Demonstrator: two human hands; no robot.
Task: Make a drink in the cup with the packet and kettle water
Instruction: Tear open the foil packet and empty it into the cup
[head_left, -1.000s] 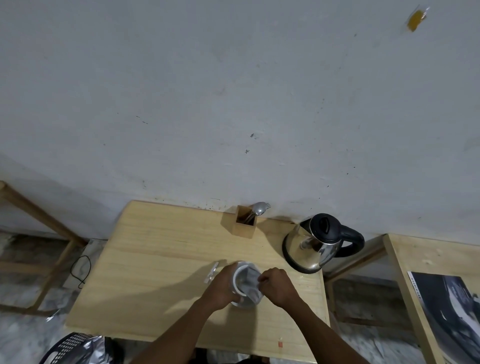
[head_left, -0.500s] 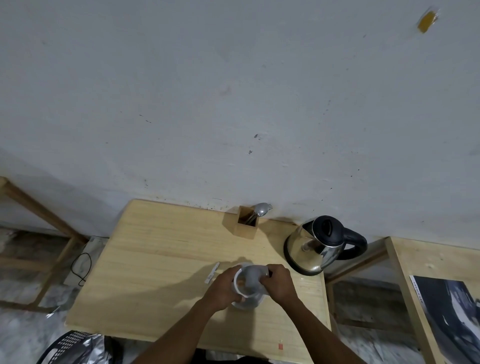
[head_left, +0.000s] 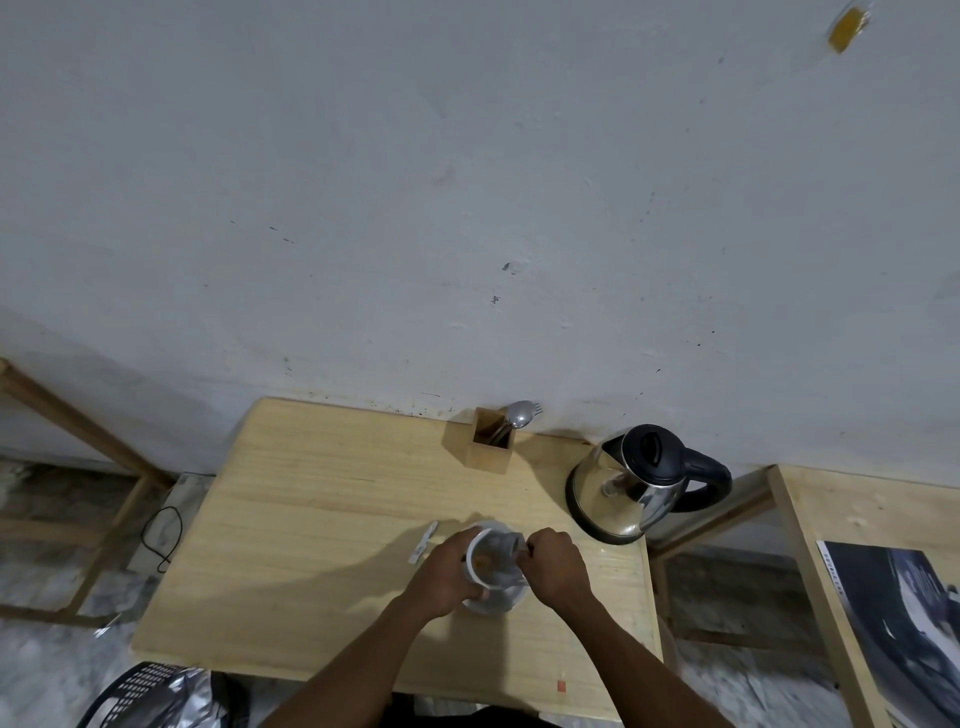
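Note:
A white cup (head_left: 480, 560) stands on a white saucer (head_left: 493, 603) near the front of the wooden table (head_left: 322, 519). My left hand (head_left: 444, 574) wraps around the cup's left side. My right hand (head_left: 553, 566) holds a silvery packet (head_left: 506, 543) tipped over the cup's mouth. Brownish powder shows inside the cup. The steel kettle (head_left: 631, 483) with a black lid and handle stands at the table's back right, apart from both hands.
A torn strip of packet (head_left: 423, 542) lies just left of the cup. A wooden holder (head_left: 491, 441) with a spoon and fork stands by the wall. A second table (head_left: 857, 519) with a dark sheet is at the right. A black basket (head_left: 145, 696) sits on the floor.
The packet has tipped further over the cup's mouth, and powder now shows inside. My right hand has shifted slightly right. The left hand stays on the cup.

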